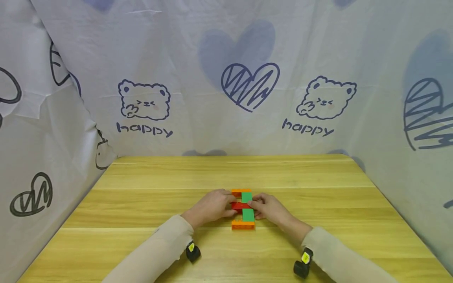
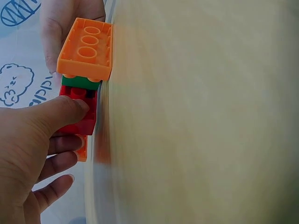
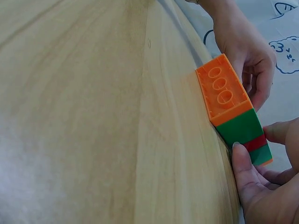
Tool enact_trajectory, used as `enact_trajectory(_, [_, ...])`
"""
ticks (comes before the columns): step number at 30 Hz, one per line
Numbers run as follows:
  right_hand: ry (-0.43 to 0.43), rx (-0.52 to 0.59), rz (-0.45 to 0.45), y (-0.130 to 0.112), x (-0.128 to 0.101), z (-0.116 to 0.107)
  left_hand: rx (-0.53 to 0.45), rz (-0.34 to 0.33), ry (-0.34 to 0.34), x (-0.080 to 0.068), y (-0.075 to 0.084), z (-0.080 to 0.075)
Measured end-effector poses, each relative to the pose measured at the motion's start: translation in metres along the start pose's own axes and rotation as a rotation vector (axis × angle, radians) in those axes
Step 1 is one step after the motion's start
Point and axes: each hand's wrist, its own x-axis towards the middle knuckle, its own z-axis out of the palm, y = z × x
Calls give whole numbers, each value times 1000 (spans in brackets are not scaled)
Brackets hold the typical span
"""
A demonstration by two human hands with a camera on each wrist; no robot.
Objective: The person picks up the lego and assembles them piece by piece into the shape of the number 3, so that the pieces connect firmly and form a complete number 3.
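Observation:
A joined toy-brick piece rests on the wooden table in front of me. Its red brick (image 1: 240, 205) lies between a far green brick (image 1: 247, 197) and a near green brick (image 1: 248, 215). An orange brick (image 1: 243, 225) caps the near end, and another orange brick (image 1: 241, 191) the far end. From the left, my left hand (image 1: 211, 205) pinches the red brick, thumb on its studded side in the left wrist view. On the right, my right hand (image 1: 271, 208) holds the red brick between thumb and index finger at the seam with the green. Hollow tubes show in the orange brick (image 3: 219, 84).
The wooden table (image 1: 141, 177) reaches out on all sides of the bricks. A pale printed cloth (image 1: 198, 118) hangs behind its back edge and along both sides. Black cameras sit at both wrists, the left camera (image 1: 193, 252) and the right camera (image 1: 302, 269).

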Motion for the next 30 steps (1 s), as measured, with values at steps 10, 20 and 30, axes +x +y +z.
enact_trajectory(10, [-8, -8, -3, 1, 1, 0, -31, -23, -31, 0, 0, 1])
enact_trajectory(20, [-12, -7, 18, 2, 3, -1, -51, -36, -34, 2, 0, 1])
enact_trajectory(30, [-68, 34, 22, 0, 5, -12, -115, -46, -73, 1, -9, -2])
